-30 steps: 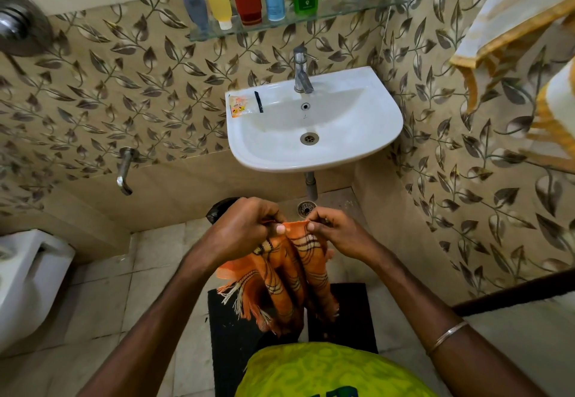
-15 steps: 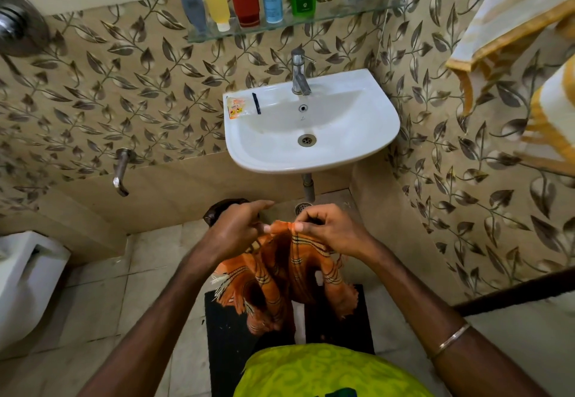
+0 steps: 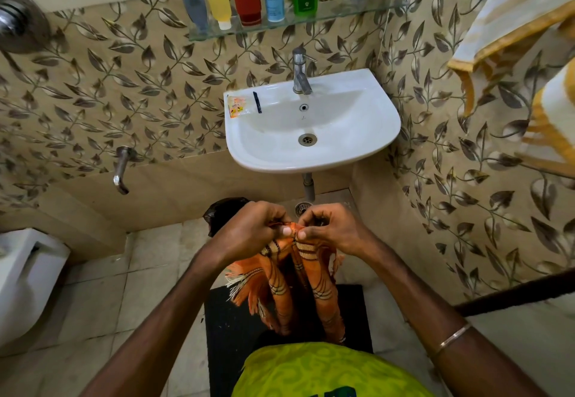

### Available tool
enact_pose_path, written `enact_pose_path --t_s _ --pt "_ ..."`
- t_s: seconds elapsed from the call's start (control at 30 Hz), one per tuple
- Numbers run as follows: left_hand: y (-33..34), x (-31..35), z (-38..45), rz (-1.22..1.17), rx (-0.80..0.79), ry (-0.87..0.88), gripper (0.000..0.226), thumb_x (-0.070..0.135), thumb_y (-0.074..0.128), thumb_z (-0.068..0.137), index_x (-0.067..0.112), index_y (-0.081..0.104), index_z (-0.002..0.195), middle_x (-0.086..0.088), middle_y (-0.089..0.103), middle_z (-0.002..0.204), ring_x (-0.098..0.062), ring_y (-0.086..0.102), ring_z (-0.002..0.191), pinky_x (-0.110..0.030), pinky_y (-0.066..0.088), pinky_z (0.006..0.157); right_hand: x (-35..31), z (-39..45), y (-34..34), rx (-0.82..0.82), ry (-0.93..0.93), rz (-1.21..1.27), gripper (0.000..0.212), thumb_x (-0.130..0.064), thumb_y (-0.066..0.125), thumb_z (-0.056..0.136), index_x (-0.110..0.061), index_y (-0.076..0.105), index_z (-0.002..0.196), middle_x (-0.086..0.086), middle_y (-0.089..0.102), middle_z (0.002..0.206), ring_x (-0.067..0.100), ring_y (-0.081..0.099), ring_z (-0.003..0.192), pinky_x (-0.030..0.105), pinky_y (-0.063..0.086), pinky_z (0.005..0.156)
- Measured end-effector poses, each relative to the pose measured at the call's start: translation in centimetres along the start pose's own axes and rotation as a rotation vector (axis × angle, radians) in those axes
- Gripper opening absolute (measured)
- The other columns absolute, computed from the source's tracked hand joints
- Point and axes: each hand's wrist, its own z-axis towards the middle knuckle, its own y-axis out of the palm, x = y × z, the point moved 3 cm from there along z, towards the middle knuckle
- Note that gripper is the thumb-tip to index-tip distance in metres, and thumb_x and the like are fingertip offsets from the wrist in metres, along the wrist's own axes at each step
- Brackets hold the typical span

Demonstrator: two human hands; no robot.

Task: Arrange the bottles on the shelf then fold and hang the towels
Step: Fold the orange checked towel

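Thin orange checked cotton towel with frayed fringe (image 3: 298, 284) hangs limp below my fingers, light and floppy. My left hand (image 3: 249, 231) and right hand (image 3: 333, 230) both pinch its top edge, thumbs nearly touching. Corners look like the best grab.
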Motion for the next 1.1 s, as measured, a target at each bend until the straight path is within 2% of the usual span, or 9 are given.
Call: enact_pose_path --t_s 0.1,0.27,0.37,0.47,0.73,0.83,0.93,1.0,1.1 --pt "-0.2 0.8 -0.2 0.010 -0.016 0.045 0.020 0.018 0.067 0.094 0.033 0.068 0.080 0.005 0.071 0.082 -0.011 0.067 0.077 -0.036 0.056 0.066 1.5 0.0 -0.3 -0.021 0.029 -0.028 0.010 -0.018 0.082 0.082 -0.024 0.079 0.090 0.000 0.077 0.091 0.017 0.073 0.089 0.047 0.059 0.084" --pt "-0.5 1.4 -0.4 0.026 -0.037 0.086 0.017 0.017 0.067 0.094 0.028 0.069 0.082 0.001 0.070 0.083 -0.019 0.066 0.079 -0.041 0.054 0.067 2.8 0.0 -0.7 0.002 0.049 -0.119 0.007 -0.021 0.077 0.088 -0.025 0.079 0.094 -0.007 0.076 0.093 0.005 0.068 0.088 0.029 0.050 0.078" --pt "-0.7 1.2 -0.5 0.018 -0.036 0.089 0.017 0.017 0.067 0.093 0.027 0.069 0.081 0.000 0.070 0.082 -0.020 0.066 0.077 -0.039 0.053 0.065 3.1 -0.1 -0.8 0.013 0.059 -0.106 0.004 -0.027 0.072 0.092 -0.027 0.076 0.093 -0.009 0.073 0.092 0.005 0.066 0.088 0.037 0.054 0.080" --pt "-1.1 0.4 -0.4 0.014 -0.036 0.064 0.013 0.017 0.067 0.094 0.024 0.070 0.083 0.002 0.071 0.080 -0.012 0.065 0.073 -0.035 0.051 0.063 2.9 -0.3 -0.8 0.015 0.045 -0.004 0.017 -0.037 0.070 0.090 -0.021 0.072 0.093 -0.006 0.069 0.085 0.014 0.066 0.078 0.047 0.055 0.073" --pt "-3.3 -2.9 -0.1 -0.180 0.030 -0.098 0.014 0.007 0.063 0.095 0.012 0.071 0.085 -0.009 0.074 0.082 -0.014 0.069 0.072 -0.026 0.055 0.062 1.8 -0.9 -1.6 0.029 0.033 0.024 0.010 -0.024 0.072 0.094 -0.020 0.074 0.086 -0.013 0.067 0.071 -0.001 0.059 0.063 0.024 0.046 0.061" --pt "-3.0 -4.0 0.5 -0.186 0.041 -0.146 0.015 0.006 0.063 0.095 0.013 0.071 0.085 -0.007 0.074 0.083 -0.018 0.070 0.078 -0.029 0.055 0.066 0.8 -0.9 -1.4 0.012 0.013 0.020 0.010 -0.021 0.072 0.095 -0.015 0.074 0.088 -0.016 0.064 0.065 -0.002 0.054 0.054 0.019 0.041 0.053" --pt "-2.3 -4.4 1.1 -0.139 0.108 -0.136 0.016 0.006 0.066 0.094 0.020 0.072 0.100 0.000 0.072 0.097 -0.016 0.068 0.091 -0.025 0.054 0.071 0.2 -0.7 -1.1 0.001 -0.004 0.007 0.008 -0.017 0.072 0.094 -0.010 0.075 0.090 -0.017 0.065 0.064 -0.004 0.055 0.055 0.013 0.040 0.054" --pt "-1.8 -3.8 0.9 -0.210 0.102 -0.053 0.034 0.009 0.067 0.093 0.026 0.066 0.122 0.005 0.069 0.114 -0.009 0.069 0.098 -0.025 0.057 0.078 -0.3 -0.6 -0.8 -0.016 -0.014 -0.020 0.005 -0.015 0.073 0.093 -0.014 0.075 0.089 -0.019 0.067 0.066 -0.006 0.058 0.058 0.010 0.040 0.055" --pt "-0.2 -2.2 0.4 -0.311 -0.020 0.047 0.049 0.015 0.068 0.092 0.026 0.057 0.138 0.001 0.069 0.121 -0.001 0.070 0.090 -0.018 0.054 0.068 -0.7 -0.4 -0.3 -0.046 -0.015 -0.055 0.006 -0.017 0.072 0.094 -0.016 0.075 0.089 -0.023 0.067 0.067 -0.008 0.060 0.062 0.009 0.041 0.057"
